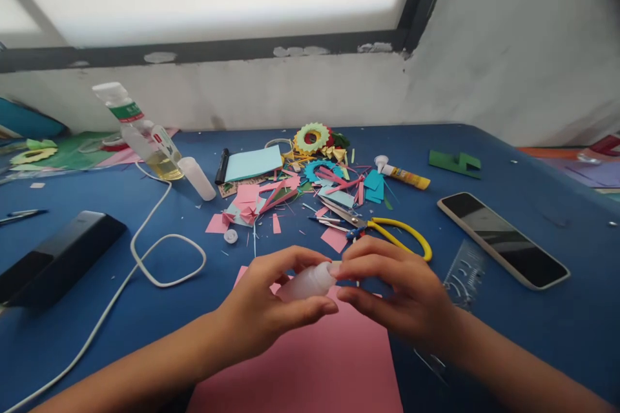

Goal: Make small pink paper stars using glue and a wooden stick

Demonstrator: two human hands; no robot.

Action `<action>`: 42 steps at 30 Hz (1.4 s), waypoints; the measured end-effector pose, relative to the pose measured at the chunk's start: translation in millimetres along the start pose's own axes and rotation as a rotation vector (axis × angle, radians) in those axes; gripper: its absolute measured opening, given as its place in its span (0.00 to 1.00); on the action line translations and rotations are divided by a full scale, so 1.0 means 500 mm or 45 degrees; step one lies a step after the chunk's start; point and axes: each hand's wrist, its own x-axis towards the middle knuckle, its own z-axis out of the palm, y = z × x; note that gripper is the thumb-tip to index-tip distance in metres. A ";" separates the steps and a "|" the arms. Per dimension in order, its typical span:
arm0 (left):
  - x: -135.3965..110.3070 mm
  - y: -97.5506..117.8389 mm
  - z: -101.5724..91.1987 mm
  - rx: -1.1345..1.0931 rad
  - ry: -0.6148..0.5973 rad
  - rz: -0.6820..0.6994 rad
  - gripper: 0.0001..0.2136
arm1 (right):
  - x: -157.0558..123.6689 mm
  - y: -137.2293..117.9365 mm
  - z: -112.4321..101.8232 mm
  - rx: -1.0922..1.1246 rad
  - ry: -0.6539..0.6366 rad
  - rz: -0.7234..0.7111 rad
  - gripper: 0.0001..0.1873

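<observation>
My left hand (278,300) is wrapped around a small translucent white plastic bottle (307,281), tilted with its mouth toward the right. My right hand (397,287) is at that mouth, a fingertip touching it. Its thumb stands apart from the fingers, and I see nothing held between them. Both hands are above a large sheet of pink paper (310,361). Beyond them a small round white cap (231,236) lies on the blue table (271,245). Yellow-handled scissors (402,232) lie just behind my right hand.
Paper scraps (281,197) cover the table's middle. A clear bottle (145,139) and a white container (197,179) stand back left. A white cable (138,255) loops near a black device (62,258). At right are a phone (504,239), a clear stencil (465,274) and a yellow tube (407,177).
</observation>
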 end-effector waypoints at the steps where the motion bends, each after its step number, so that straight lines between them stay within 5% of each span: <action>1: -0.001 0.001 0.000 0.005 -0.015 0.003 0.12 | 0.001 -0.001 0.000 0.027 -0.024 0.039 0.06; 11: -0.003 -0.005 0.004 0.109 0.012 0.311 0.14 | 0.007 -0.025 -0.013 0.368 -0.229 0.660 0.09; 20: -0.011 0.002 0.012 0.037 0.088 0.320 0.11 | -0.012 -0.039 0.010 -0.056 0.058 0.358 0.07; 32: -0.019 -0.005 0.015 -0.076 0.062 0.312 0.13 | -0.022 -0.033 0.005 0.379 0.179 0.514 0.14; 37: -0.023 0.000 0.015 -0.113 0.032 0.245 0.12 | -0.015 -0.032 0.006 0.206 0.129 0.395 0.15; 40: -0.024 0.004 0.014 -0.145 0.010 0.190 0.10 | -0.011 -0.027 0.009 0.120 0.247 0.377 0.03; 42: -0.023 0.006 0.013 -0.165 -0.003 0.145 0.10 | -0.009 -0.022 0.011 0.084 0.328 0.409 0.08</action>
